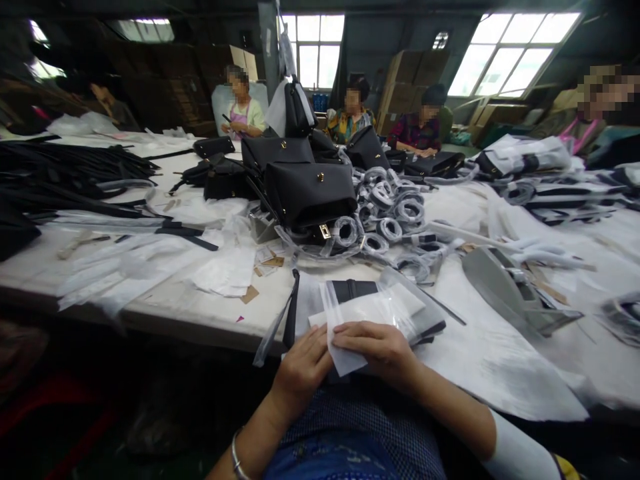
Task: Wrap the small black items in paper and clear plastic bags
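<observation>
White translucent strip (335, 310) lies across a flat black piece (353, 288) at the near edge of the table (270, 310); the right hand (383, 347) grasps it, and the left hand (304, 363) meets its other edge, though whether that one pinches or merely presses I cannot tell. Covering looks partly done: a white sheet (365, 312) overlies the middle, but the strip's lower end hangs loose and black shows bare above. Beyond, black bags (310, 193) sit uncovered beside plastic-wrapped coils (389, 219).

The head view looks forward and down, hands (305, 364) near.
</observation>
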`<state>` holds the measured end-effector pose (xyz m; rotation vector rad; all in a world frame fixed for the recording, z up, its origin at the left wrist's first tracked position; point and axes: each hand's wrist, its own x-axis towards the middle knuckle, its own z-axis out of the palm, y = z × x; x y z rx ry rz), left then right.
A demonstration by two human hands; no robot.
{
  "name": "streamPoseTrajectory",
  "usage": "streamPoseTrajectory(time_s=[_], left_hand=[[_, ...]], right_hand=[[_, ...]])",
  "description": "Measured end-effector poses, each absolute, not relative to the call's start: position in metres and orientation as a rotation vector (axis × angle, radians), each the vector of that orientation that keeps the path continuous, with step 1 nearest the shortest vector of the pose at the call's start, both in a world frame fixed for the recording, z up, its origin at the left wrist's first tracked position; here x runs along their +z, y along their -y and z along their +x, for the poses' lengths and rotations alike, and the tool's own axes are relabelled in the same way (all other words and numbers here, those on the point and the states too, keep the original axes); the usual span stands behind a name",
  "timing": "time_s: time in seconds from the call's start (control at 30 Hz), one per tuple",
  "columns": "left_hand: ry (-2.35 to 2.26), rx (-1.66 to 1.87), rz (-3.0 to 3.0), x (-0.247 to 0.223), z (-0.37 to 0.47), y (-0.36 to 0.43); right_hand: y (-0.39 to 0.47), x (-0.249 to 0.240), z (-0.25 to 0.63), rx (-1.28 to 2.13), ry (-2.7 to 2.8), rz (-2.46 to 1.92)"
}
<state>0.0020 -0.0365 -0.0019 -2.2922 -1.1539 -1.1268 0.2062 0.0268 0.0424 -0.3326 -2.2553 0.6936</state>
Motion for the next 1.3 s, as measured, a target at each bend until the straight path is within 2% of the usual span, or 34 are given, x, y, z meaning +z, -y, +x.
streamPoseTrajectory(time_s=[0.37, 0.5, 0.57, 0.8, 0.93, 1.13, 1.3], left_hand=[[1.227, -1.253, -2.204, -0.015, 0.001, 0.037], [1.092, -1.151, -2.327, -0.014, -0.001, 0.036], [1.068, -1.169, -2.329, -0.014, -0.001, 0.036], [1.079, -1.119, -2.309, -0.016, -0.002, 0.035], [1.095, -1.123, -2.318, -0.021, -0.004, 0.034], [1.105, -1.134, -2.278, -0.019, -0.003, 0.033], [1.131, -1.129, -2.280, -0.018, -0.003, 0.033]], right_hand=[[-0.016, 0.034, 0.209, 0.266, 2.349, -0.296], [-0.017, 0.057, 0.209, 0.455, 2.439, -0.311], [-0.028, 0.072, 0.205, 0.513, 2.453, -0.425], [-0.101, 0.082, 0.164, 0.118, 2.753, -1.007], [-0.117, 0.068, 0.143, 0.174, 2.970, -0.960], [-0.119, 0.062, 0.126, 0.252, 3.007, -0.898], [-0.075, 0.078, 0.166, 0.297, 2.574, -0.826]])
